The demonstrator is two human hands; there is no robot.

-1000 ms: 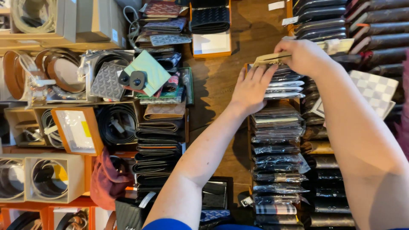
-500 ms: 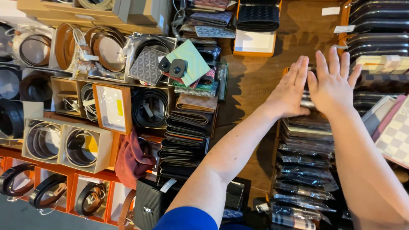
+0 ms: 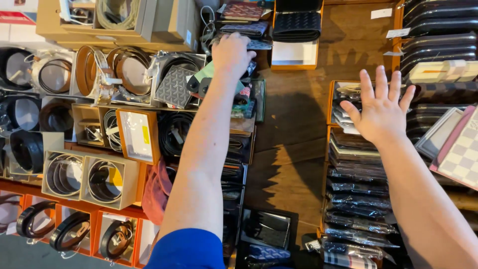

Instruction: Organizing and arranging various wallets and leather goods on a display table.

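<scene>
Your left hand point(image 3: 231, 52) reaches far forward with its grip curled down onto a stack of small patterned wallets point(image 3: 249, 31) at the far side of the brown wooden table point(image 3: 298, 124); the fingers are hidden behind the knuckles, so you cannot tell whether they have closed on anything. Just below that wrist lies a mint-green card case with a black clip point(image 3: 206, 79), beside a grey patterned wallet point(image 3: 174, 84). Your right hand point(image 3: 381, 112) hovers flat, its grip spread wide with all fingers apart, holding nothing, over the top of a long row of dark wallets in clear plastic sleeves point(image 3: 356, 199) standing in an orange-edged tray. To the left, coiled leather belts in open cardboard boxes point(image 3: 84, 177) fill the table. A checkered cream wallet box point(image 3: 460, 154) lies at the right edge.
</scene>
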